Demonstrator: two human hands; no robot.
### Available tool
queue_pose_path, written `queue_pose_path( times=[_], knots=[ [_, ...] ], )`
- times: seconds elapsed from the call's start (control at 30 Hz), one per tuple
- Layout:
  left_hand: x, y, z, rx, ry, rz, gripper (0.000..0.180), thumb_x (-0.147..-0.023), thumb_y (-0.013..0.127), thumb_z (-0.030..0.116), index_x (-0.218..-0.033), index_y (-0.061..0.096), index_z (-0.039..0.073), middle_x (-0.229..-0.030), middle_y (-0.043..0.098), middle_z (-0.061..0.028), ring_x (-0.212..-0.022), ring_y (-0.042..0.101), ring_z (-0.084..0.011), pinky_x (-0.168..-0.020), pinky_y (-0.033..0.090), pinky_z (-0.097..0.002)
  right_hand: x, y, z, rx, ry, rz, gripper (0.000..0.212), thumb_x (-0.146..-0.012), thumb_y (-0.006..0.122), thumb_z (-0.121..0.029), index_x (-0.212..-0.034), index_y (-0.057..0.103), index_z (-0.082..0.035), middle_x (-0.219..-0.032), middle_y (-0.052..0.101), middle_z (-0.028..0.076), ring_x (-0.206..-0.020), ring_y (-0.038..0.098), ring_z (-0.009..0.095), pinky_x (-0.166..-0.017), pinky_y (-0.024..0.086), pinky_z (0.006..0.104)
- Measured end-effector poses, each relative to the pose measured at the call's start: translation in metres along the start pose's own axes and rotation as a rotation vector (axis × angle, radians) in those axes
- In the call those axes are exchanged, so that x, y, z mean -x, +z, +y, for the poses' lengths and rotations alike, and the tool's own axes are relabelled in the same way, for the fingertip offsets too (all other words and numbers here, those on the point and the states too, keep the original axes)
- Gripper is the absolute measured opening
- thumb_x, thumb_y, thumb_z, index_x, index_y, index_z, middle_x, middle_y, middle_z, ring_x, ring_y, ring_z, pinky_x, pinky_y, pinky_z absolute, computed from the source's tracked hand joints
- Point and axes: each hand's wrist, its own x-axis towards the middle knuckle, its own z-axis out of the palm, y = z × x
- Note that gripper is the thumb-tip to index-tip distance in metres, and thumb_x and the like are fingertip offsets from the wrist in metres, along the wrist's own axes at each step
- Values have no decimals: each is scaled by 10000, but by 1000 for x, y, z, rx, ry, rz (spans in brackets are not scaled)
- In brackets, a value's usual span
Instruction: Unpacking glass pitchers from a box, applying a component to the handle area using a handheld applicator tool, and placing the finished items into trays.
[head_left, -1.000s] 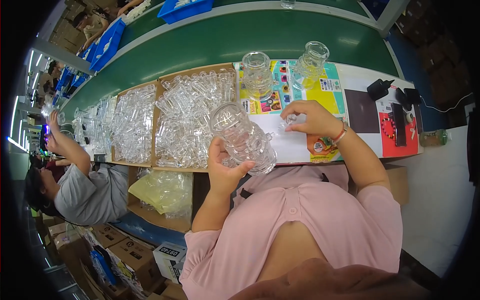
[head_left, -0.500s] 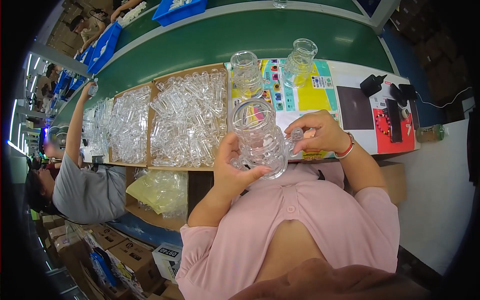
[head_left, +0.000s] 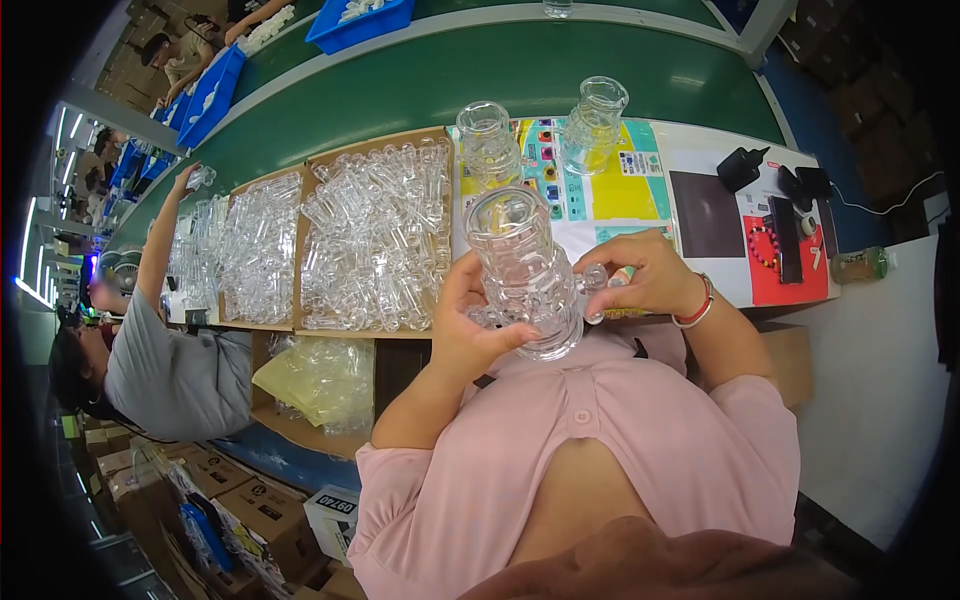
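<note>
My left hand (head_left: pixel 466 325) is closed round the lower part of a clear, ribbed, jar-like vessel (head_left: pixel 520 262), thumb across its front. The vessel is held above my lap at the table's near edge, its open mouth tilted up. At its right side, my right hand (head_left: pixel 650 280) pinches a small clear knobbed piece (head_left: pixel 594 282). That piece sits against or very near the vessel wall; whether it is joined on I cannot tell. Beyond my hands, a similar clear vessel (head_left: pixel 487 150) and another clear vessel (head_left: pixel 597 125) stand upright on the printed sheets.
Left of my hands, a cardboard tray (head_left: pixel 449 215) is heaped with clear tube-like pieces, with another such tray (head_left: pixel 300 215) beside it. A black bottle (head_left: pixel 742 170), a phone (head_left: pixel 786 240) and a beaded bracelet (head_left: pixel 764 250) lie at right. A co-worker in grey (head_left: pixel 185 375) sits at left.
The vessel in my left hand has shifted slightly right and tilted a little. My right hand has turned slightly with the small piece. The co-worker's raised hand at left has moved slightly.
</note>
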Motion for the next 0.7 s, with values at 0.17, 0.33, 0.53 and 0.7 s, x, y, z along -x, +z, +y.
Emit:
queue_pose_path(
  times=[0.17,0.33,0.53,0.7],
  knots=[
    [1,4,-2,47,23,-49,823,-563,840,202,-1219,383,6,-1118,538,-119,-1022,546,-202,-851,447,-319,-12,8,-8,-124,-270,139,573,-774,608,-453,-1118,531,-1,-1077,584,126,-986,563,207,-862,417,318],
    [9,13,8,-171,99,-261,732,-562,831,200,-1173,466,33,-1100,536,-131,-1005,547,-232,-829,451,-347,2,31,-32,-666,-91,130,635,-910,271,-501,-1151,463,55,-1231,460,214,-1181,420,305,-1022,272,390],
    [32,40,23,-412,701,-401,721,-505,823,172,-1145,521,37,-1052,533,-146,-949,544,-305,-768,454,-334,37,31,-35,-323,-498,-66,589,-945,194,-393,-1089,521,75,-1142,528,228,-1071,526,302,-971,358,383],
    [29,37,7,-379,551,-286,655,-569,802,174,-1142,520,32,-1031,533,-124,-938,542,-260,-770,456,-320,29,28,-32,-361,-280,-3,572,-948,204,-394,-1071,535,55,-1082,566,185,-992,570,265,-886,420,342]
  ],
)
